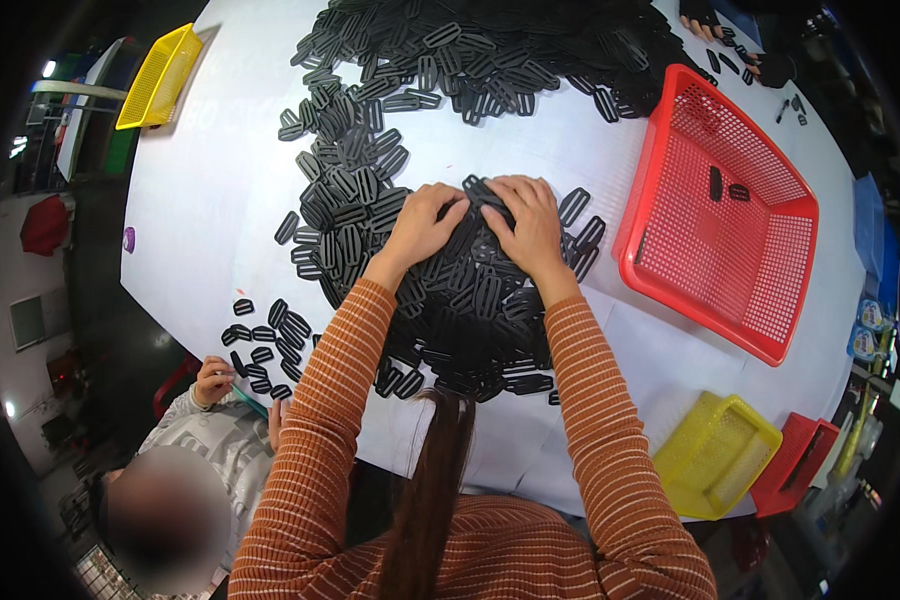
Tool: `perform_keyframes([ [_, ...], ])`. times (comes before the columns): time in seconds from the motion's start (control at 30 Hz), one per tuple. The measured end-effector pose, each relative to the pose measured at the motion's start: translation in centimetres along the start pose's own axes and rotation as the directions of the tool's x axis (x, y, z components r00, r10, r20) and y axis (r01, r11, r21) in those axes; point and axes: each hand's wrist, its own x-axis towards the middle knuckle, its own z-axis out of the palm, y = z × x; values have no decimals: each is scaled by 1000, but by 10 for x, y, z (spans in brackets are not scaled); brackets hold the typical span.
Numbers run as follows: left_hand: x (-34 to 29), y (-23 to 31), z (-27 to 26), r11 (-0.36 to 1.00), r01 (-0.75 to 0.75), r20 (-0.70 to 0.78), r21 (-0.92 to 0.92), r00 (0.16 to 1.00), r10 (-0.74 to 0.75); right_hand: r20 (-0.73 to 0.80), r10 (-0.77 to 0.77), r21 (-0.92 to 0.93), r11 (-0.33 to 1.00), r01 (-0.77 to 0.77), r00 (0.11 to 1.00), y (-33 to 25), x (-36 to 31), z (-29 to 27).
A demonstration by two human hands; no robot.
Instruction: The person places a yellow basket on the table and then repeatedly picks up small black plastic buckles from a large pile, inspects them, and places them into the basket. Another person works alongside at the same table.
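Under the left hand [427, 224], curled, grip unclear: black buckles [485, 295]. Right hand [526, 224] pinches a buckle [495, 201]. Left of left hand: faint lettering [232, 119], white surface [205, 215].

You have two yellow baskets [160, 78] [720, 455] and two red baskets [785, 255] [798, 460]; two black buckles [739, 192] lie in the bigger red one, while your heaped buckles [486, 292] are beyond counting.

Slotted black buckles [487, 295] lie heaped at mixed angles on the white tabletop [220, 190].
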Motion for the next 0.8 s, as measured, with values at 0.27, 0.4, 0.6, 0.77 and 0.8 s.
perform_keyframes([
  [0.27, -58, 16, 7, 991, -113, 157, -67, 980, 122, 112, 41, 34, 998, -45, 993, -25, -59, -22],
  [0.4, -70, 26, 1, 994, -108, 367, -10, 924, 104, 163, 48, 47, 997, -57, 985, -36, -87, -31],
  [0.6, -30, 49, 7, 1000, -16, 254, 9, 967, 14, 111, 12, -20, 1000, -10, 994, -78, -99, -96],
  [0.77, 41, 58, 87, 978, -202, -36, 58, 978, 204, -199, -59, -261, 965, 5, 978, -72, -89, -219],
  [0.8, 53, 67, 102, 980, -177, -57, 90, 982, 183, -169, 11, -288, 956, -60, 986, -60, -91, -235],
])
